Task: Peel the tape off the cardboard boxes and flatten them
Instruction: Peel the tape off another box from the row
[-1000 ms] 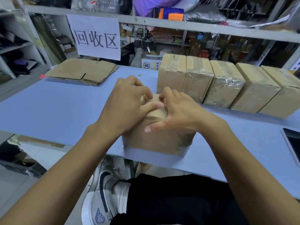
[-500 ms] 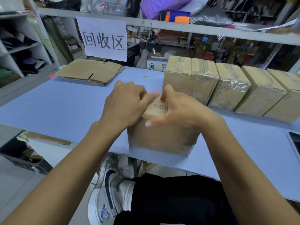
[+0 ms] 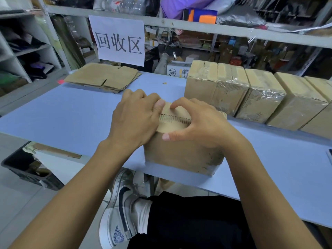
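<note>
Five taped boxes [image 3: 233, 90], blue table [image 3: 71, 115], cluttered shelves [image 3: 197, 27]

Left hand [image 3: 133, 119] fingers curled; right hand [image 3: 199, 123] fingers bent, thumb outstretched.

Cardboard and tape, matt and glossy
Box [image 3: 181, 155]: matt brown cardboard, scuffed; row boxes [image 3: 251, 94]: wrinkled glossy clear tape; table [image 3: 62, 114]: smooth matt blue.
</note>
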`<state>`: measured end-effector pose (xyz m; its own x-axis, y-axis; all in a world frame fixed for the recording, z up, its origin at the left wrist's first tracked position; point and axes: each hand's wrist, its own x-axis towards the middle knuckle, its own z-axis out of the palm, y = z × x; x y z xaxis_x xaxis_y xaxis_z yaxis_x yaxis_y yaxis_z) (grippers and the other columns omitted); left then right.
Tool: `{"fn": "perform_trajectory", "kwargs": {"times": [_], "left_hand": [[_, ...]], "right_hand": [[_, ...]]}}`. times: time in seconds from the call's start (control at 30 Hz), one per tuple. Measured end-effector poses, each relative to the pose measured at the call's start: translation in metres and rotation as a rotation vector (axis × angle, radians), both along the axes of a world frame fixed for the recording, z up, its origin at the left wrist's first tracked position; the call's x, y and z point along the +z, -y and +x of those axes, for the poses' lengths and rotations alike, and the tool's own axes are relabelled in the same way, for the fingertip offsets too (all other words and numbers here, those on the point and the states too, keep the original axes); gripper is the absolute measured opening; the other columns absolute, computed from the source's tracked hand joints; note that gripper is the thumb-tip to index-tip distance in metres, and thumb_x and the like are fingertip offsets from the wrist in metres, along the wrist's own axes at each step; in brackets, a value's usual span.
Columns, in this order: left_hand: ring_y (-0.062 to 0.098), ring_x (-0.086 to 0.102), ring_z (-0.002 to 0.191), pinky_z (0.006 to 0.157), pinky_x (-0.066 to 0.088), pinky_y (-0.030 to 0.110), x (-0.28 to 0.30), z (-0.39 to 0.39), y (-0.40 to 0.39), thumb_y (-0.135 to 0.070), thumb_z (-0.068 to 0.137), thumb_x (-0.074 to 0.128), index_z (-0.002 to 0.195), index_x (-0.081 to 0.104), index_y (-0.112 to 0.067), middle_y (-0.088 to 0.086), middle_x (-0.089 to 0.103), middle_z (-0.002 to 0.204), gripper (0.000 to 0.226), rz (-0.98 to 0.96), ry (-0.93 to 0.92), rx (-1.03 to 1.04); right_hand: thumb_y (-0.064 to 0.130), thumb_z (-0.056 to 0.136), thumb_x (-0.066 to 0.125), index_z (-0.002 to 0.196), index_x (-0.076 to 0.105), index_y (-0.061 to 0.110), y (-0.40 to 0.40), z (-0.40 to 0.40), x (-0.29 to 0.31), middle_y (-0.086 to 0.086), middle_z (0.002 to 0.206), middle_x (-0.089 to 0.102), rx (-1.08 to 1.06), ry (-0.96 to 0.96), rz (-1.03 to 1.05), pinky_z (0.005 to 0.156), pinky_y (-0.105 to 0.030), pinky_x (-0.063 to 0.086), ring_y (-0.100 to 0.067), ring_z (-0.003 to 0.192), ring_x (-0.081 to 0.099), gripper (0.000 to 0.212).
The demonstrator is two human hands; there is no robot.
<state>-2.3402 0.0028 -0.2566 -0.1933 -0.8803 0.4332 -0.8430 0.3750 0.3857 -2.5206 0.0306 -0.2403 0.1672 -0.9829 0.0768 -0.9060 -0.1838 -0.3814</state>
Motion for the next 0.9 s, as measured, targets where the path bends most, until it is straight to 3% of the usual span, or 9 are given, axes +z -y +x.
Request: {"fn": "perform_trajectory", "kwargs": {"times": [0.1, 0.2, 0.27, 0.33, 0.4, 0.57, 0.67, 0.77, 0.9], "left_hand": [[0.012, 0.041, 0.108, 0.074, 0.037, 0.032, 0.0, 0.009, 0.001, -0.072, 0.083, 0.055, 0.096, 0.07, -0.033, -0.005, 0.048, 0.105, 0.044, 0.074, -0.151, -0.011], [0.011, 0.06, 0.092, 0.079, 0.051, 0.037, 0.003, 0.016, 0.005, -0.052, 0.082, 0.072, 0.095, 0.074, -0.029, -0.008, 0.065, 0.09, 0.027, 0.122, -0.235, -0.054], [0.007, 0.064, 0.086, 0.08, 0.051, 0.029, 0.004, 0.019, 0.006, -0.035, 0.086, 0.074, 0.119, 0.069, -0.03, -0.009, 0.071, 0.079, 0.033, 0.172, -0.362, -0.065], [0.004, 0.065, 0.078, 0.078, 0.053, 0.032, 0.002, 0.022, 0.007, -0.028, 0.089, 0.073, 0.12, 0.065, -0.031, -0.006, 0.071, 0.074, 0.032, 0.234, -0.488, -0.081], [0.01, 0.067, 0.073, 0.078, 0.057, 0.043, -0.002, 0.023, 0.008, -0.027, 0.092, 0.07, 0.096, 0.068, -0.024, -0.005, 0.071, 0.071, 0.006, 0.235, -0.497, -0.076], [0.015, 0.067, 0.077, 0.076, 0.055, 0.042, -0.002, 0.019, 0.002, -0.029, 0.098, 0.059, 0.074, 0.065, -0.016, -0.014, 0.066, 0.064, 0.028, 0.182, -0.354, -0.014], [0.018, 0.064, 0.073, 0.077, 0.055, 0.043, -0.005, 0.02, 0.003, -0.026, 0.1, 0.057, 0.074, 0.066, -0.009, -0.01, 0.065, 0.064, 0.032, 0.232, -0.417, 0.006], [0.022, 0.051, 0.074, 0.084, 0.057, 0.047, -0.008, 0.023, 0.005, -0.024, 0.1, 0.06, 0.078, 0.065, 0.0, 0.011, 0.058, 0.076, 0.033, 0.453, -0.727, 0.023], [0.02, 0.058, 0.074, 0.084, 0.057, 0.033, -0.01, 0.027, 0.002, -0.012, 0.101, 0.057, 0.08, 0.065, -0.005, 0.005, 0.063, 0.074, 0.023, 0.716, -1.097, -0.058]], "right_hand": [[0.08, 0.062, 0.068, 0.128, 0.048, 0.043, -0.001, 0.0, 0.001, 0.01, 0.12, 0.054, 0.001, -0.001, -0.005, 0.087, -0.03, 0.028, -0.017, 0.116, 0.047, 0.078], [0.077, 0.064, 0.072, 0.128, 0.048, 0.044, -0.001, -0.001, 0.001, 0.01, 0.119, 0.053, 0.0, -0.001, -0.01, 0.087, -0.031, 0.028, -0.016, 0.115, 0.046, 0.076], [0.078, 0.064, 0.071, 0.128, 0.047, 0.044, -0.002, 0.0, 0.002, 0.01, 0.12, 0.052, 0.003, 0.002, -0.006, 0.088, -0.031, 0.028, -0.016, 0.115, 0.045, 0.076], [0.077, 0.064, 0.07, 0.129, 0.047, 0.044, -0.002, -0.001, 0.002, 0.009, 0.122, 0.053, 0.005, 0.0, -0.004, 0.088, -0.031, 0.027, -0.015, 0.115, 0.044, 0.077], [0.077, 0.064, 0.07, 0.129, 0.047, 0.044, -0.003, 0.0, 0.003, 0.009, 0.123, 0.053, 0.004, -0.006, -0.007, 0.087, -0.03, 0.027, -0.015, 0.114, 0.044, 0.077], [0.074, 0.065, 0.072, 0.131, 0.048, 0.044, -0.002, -0.001, 0.004, 0.009, 0.121, 0.053, 0.003, -0.004, 0.002, 0.087, -0.03, 0.027, -0.015, 0.113, 0.044, 0.076], [0.074, 0.065, 0.072, 0.131, 0.048, 0.044, -0.002, -0.001, 0.003, 0.008, 0.122, 0.053, 0.012, -0.004, 0.007, 0.088, -0.032, 0.03, -0.017, 0.116, 0.045, 0.076], [0.073, 0.068, 0.072, 0.136, 0.046, 0.051, -0.002, -0.002, 0.005, 0.008, 0.134, 0.051, 0.042, 0.003, 0.029, 0.097, -0.032, 0.031, -0.018, 0.127, 0.042, 0.076], [0.061, 0.079, 0.072, 0.147, 0.042, 0.048, -0.003, 0.002, 0.014, 0.007, 0.16, 0.031, 0.137, -0.044, 0.065, 0.114, -0.035, 0.021, -0.018, 0.147, 0.021, 0.075]]}}
